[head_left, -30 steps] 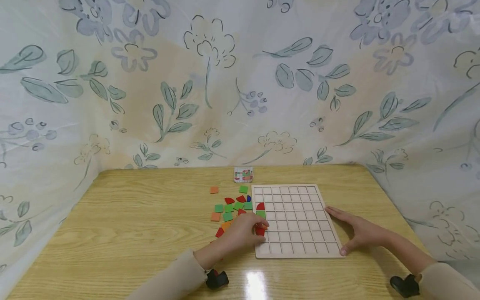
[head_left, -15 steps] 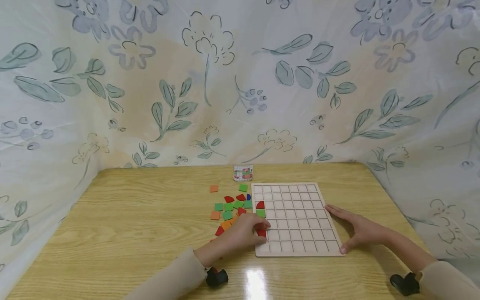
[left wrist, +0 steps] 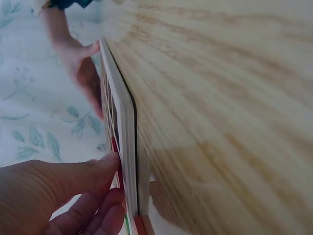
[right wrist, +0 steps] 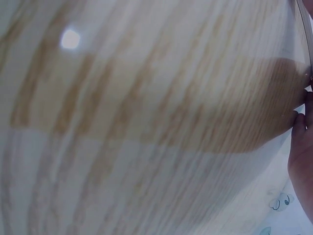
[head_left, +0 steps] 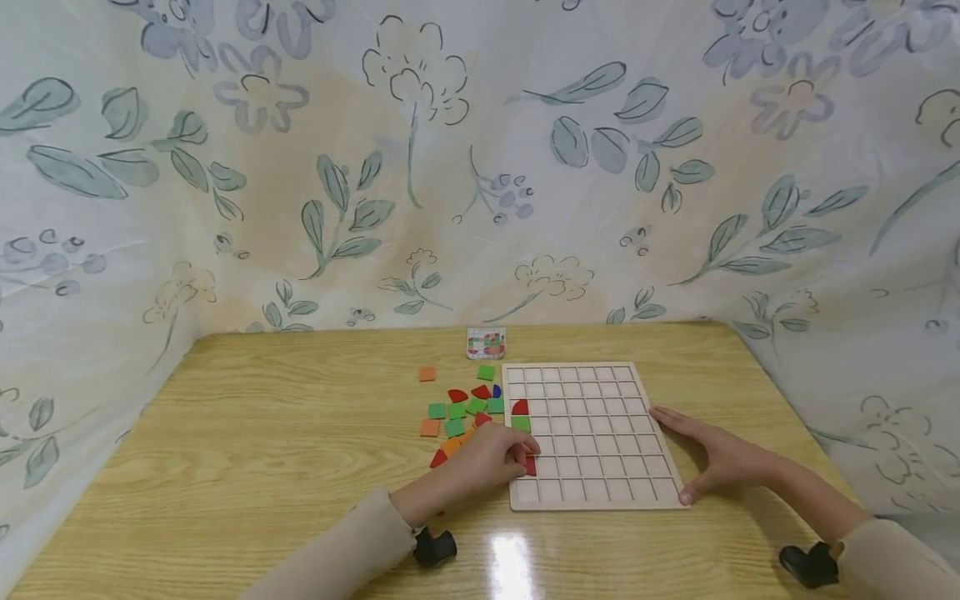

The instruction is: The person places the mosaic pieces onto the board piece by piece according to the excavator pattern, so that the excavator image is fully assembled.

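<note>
My left hand (head_left: 487,457) is at the left edge of the wooden grid board (head_left: 600,493), thumb and fingers pinching a flat red tile (head_left: 531,466) low over the leftmost squares. In the left wrist view, the thumb tip lies on this red tile (left wrist: 117,159), right at the board's face; the curled fingers hide part of it. Farther up the same column lie a red quarter-round tile (head_left: 521,407) and a green square tile (head_left: 521,423). My right hand (head_left: 723,457) rests along the board's right edge, fingers extended and thumb at the near corner.
Left of the board lie loose tiles: several green squares (head_left: 457,410), orange squares (head_left: 429,428), red pieces (head_left: 457,395) and a blue piece (head_left: 497,391). A small printed pattern card (head_left: 486,342) lies behind them. A floral cloth (head_left: 480,167) hangs behind the wooden table (head_left: 285,433).
The red tile under my left hand has shifted slightly right on the board, and the thumb has closed in toward the fingers. My right hand stays at the board's edge.
</note>
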{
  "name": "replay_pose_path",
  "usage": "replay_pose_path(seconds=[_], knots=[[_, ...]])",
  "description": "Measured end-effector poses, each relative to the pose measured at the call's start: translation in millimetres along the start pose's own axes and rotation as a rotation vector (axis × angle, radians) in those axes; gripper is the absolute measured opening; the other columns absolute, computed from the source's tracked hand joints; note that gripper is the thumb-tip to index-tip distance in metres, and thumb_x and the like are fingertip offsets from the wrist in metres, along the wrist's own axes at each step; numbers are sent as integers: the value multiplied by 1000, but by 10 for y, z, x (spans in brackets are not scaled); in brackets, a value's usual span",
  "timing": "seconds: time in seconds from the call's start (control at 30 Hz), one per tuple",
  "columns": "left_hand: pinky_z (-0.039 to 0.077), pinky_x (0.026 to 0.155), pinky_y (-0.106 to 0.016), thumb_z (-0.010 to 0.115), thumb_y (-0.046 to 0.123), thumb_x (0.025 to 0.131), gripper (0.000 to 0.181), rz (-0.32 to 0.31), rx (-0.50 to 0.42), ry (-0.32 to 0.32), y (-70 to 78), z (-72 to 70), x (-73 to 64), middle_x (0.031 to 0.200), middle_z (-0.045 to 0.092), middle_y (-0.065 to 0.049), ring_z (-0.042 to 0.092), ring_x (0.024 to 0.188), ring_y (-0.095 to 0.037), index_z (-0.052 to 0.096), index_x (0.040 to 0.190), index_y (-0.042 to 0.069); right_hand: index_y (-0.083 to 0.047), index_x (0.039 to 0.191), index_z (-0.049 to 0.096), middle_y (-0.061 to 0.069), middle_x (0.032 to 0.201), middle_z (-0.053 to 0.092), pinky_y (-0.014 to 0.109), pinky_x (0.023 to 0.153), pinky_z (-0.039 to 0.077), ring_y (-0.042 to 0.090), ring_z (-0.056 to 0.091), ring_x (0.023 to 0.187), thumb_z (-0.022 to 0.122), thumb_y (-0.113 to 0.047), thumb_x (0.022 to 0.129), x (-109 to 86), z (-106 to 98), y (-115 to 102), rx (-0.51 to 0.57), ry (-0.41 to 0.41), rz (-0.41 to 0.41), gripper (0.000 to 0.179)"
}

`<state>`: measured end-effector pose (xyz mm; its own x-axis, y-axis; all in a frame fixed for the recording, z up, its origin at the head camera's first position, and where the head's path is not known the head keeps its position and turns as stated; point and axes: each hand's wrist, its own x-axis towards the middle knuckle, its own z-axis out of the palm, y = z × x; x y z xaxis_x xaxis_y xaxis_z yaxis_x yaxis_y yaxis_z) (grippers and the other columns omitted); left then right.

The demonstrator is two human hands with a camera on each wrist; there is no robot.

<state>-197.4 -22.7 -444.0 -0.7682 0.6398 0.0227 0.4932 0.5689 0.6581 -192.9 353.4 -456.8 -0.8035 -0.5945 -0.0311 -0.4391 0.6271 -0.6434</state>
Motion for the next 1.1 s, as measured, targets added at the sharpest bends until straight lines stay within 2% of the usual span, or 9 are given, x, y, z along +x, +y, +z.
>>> replay_pose_path(seconds=[0.2,0.43,0.53,0.67,0.8,0.9,1.0,1.1], knots=[[44,70,-14,72,5,77,26,-3,14,0,21,9,22,87,65,9,54,80,-4,68,102,13,-2,146,21,34,144,19,-4,89,7,-23,4,123,85,-33,57,-9,-9,7,9,5,-8,114],[44,69,-13,68,-3,76,30,19,79,-25,77,14,35,86,66,7,54,77,-4,69,101,13,-1,145,20,35,143,18,-4,89,8,-23,5,123,85,-31,58,-14,7,15,37,-6,-18,113],[44,67,-13,68,-3,76,30,37,46,-35,64,-3,25,89,67,6,55,76,-4,70,102,12,-3,146,20,34,144,18,-4,88,7,-23,5,123,84,-32,58,-12,8,11,48,-13,-10,113],[45,64,-14,67,2,79,27,62,-65,-49,-16,-44,-6,94,68,4,55,74,-3,69,104,11,-3,146,20,34,144,18,-4,89,7,-23,5,124,84,-33,58,-4,7,8,44,-9,-12,113],[48,75,-20,64,7,85,24,61,-141,-6,-127,-171,-105,102,67,-1,59,85,-9,66,108,9,-3,146,20,34,144,18,-4,89,8,-23,5,124,84,-34,58,6,4,12,35,-6,-20,113],[49,82,-29,61,8,87,23,11,-160,58,-208,-343,-249,106,65,-4,60,94,-16,65,111,8,-3,146,19,33,145,17,-4,89,7,-22,5,124,84,-34,58,9,2,17,34,-8,-18,113],[50,80,-31,62,8,87,22,-50,-142,104,-300,-499,-417,106,66,-4,61,93,-18,65,109,8,-3,146,19,33,145,17,-4,89,7,-23,4,124,84,-34,59,8,2,20,39,-10,-15,113],[51,76,-28,65,5,84,19,-82,-96,132,-405,-566,-571,100,67,-4,61,87,-16,68,102,7,-4,146,19,33,145,16,-4,89,7,-23,4,123,84,-33,59,4,-1,11,42,-13,-6,113]])
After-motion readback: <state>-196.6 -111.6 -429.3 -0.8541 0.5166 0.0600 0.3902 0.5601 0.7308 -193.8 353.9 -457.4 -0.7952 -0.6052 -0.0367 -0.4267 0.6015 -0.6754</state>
